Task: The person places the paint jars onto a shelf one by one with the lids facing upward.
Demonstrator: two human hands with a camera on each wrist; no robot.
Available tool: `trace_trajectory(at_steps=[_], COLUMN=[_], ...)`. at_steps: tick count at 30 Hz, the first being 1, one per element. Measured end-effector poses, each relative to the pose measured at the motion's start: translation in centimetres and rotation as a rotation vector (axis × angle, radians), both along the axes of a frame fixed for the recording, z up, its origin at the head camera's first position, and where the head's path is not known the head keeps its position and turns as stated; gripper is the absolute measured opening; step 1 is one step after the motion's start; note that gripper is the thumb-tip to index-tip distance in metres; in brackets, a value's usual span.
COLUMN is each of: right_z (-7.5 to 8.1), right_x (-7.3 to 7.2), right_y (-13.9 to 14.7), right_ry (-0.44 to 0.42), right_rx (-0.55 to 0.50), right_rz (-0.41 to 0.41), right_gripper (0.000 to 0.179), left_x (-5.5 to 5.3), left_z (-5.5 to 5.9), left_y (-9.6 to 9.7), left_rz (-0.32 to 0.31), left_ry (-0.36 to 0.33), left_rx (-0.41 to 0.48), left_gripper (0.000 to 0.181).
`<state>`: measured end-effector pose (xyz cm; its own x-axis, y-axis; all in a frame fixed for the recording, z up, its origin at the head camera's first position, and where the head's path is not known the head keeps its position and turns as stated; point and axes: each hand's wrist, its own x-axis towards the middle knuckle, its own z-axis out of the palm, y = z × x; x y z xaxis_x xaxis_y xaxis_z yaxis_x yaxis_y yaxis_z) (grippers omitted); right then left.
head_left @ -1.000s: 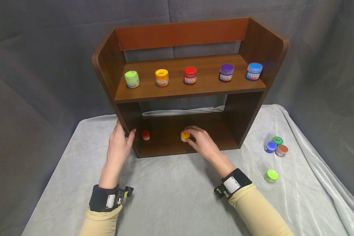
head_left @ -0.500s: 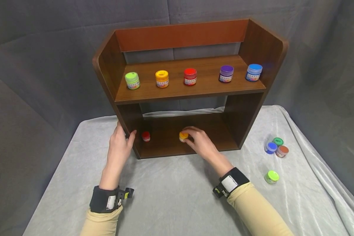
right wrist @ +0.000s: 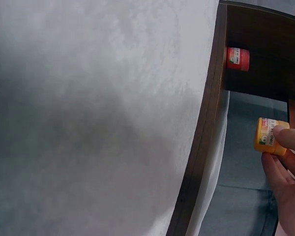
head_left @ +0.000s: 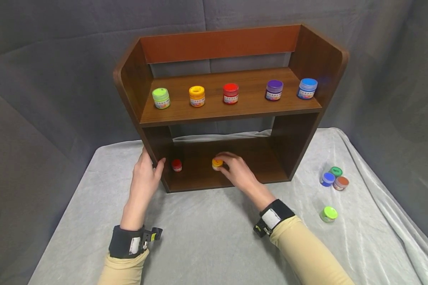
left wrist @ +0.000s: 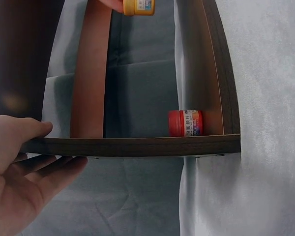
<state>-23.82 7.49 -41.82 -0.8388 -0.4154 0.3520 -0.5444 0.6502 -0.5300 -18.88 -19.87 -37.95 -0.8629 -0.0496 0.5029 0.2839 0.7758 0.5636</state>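
A dark wooden shelf unit (head_left: 232,109) stands on the cloth-covered table. My right hand (head_left: 235,171) reaches into the lower compartment and pinches a small yellow paint jar (head_left: 217,164) (right wrist: 269,136) (left wrist: 138,7) that stands on the bottom board. Left of it stands a small red jar (head_left: 176,165) (left wrist: 186,123) (right wrist: 238,58). My left hand (head_left: 145,178) (left wrist: 19,172) grips the front edge of the shelf's left side panel, thumb inside and fingers outside.
The upper shelf carries a row of jars: green (head_left: 161,97), yellow (head_left: 197,95), red (head_left: 230,93), purple (head_left: 274,90) and blue (head_left: 307,88). On the grey cloth (head_left: 207,237) at right lie blue (head_left: 327,179), green (head_left: 335,171), brown (head_left: 341,182) and lime (head_left: 328,214) jars.
My right hand has slid the yellow jar a little to the left along the bottom board, toward the red jar. My left hand has stayed on the side panel.
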Motion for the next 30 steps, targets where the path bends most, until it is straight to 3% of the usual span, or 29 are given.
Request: trace_trajectory(at_steps=[30], right_z=[-1.4], right_x=[-2.2], right_y=[-4.7], right_ry=[-0.01], right_rx=[-0.013], right_rz=[0.008], right_gripper=[0.028], left_x=[0.0], left_z=[0.1], left_y=[-0.4], left_rz=[-0.021], left_ry=[0.005], left_rx=[-0.016], left_gripper=[0.048])
